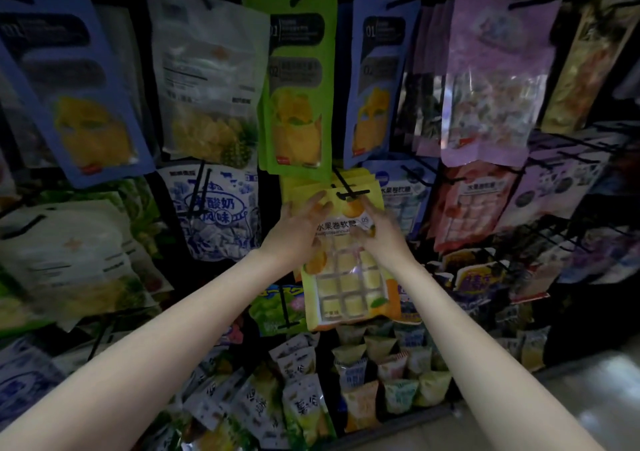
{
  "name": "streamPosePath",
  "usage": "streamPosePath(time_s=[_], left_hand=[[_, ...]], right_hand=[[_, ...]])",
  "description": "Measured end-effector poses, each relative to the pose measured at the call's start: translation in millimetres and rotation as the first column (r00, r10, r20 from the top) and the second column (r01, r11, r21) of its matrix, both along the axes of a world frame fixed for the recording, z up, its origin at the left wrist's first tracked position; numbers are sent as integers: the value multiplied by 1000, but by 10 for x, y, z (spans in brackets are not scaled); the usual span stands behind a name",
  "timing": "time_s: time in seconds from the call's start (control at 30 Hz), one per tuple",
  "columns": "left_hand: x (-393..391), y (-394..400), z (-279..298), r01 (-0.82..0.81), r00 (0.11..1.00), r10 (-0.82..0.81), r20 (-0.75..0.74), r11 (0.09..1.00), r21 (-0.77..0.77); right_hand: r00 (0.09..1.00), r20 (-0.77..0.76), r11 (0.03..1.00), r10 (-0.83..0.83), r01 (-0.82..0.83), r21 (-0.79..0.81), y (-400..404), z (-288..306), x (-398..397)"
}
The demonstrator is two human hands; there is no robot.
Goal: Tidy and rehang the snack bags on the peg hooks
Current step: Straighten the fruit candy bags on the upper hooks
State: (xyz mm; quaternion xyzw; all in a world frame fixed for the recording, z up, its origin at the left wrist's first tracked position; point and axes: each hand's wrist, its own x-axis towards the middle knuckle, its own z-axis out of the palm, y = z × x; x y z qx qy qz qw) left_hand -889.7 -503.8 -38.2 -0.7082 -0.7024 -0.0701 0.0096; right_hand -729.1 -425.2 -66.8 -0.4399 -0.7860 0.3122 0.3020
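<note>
A shop is shown, at its snack display. A dark wall is covered with rows of black peg hooks (350, 192), from which packaged snack bags are hung in ranks: blue dried-fruit bags (86, 104) at ten o'clock, a green bag (298, 83) at twelve o'clock, lilac candy bags (491, 83) at two o'clock. Several identical bags are stacked on single hooks. At six o'clock, a shelf (450, 412) is filled with small wrapped sweets (398, 371) heaped loose, as goods are laid out for sale.
</note>
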Motion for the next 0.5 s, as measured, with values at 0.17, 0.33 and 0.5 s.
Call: streamPosePath(time_s=[0.17,0.33,0.5], left_hand=[[-123,-125,-21,-86,996,86,13,996,-12],[-333,-382,-106,-66,996,72,-47,990,121],[-573,-678,-437,-92,995,94,-21,992,89]], right_hand=[[966,235,993,-107,95,64,78,85,-228],[868,403,931,-291,159,329,-119,-41,-372],[898,436,956,-58,-75,282,-450,-438,-313]])
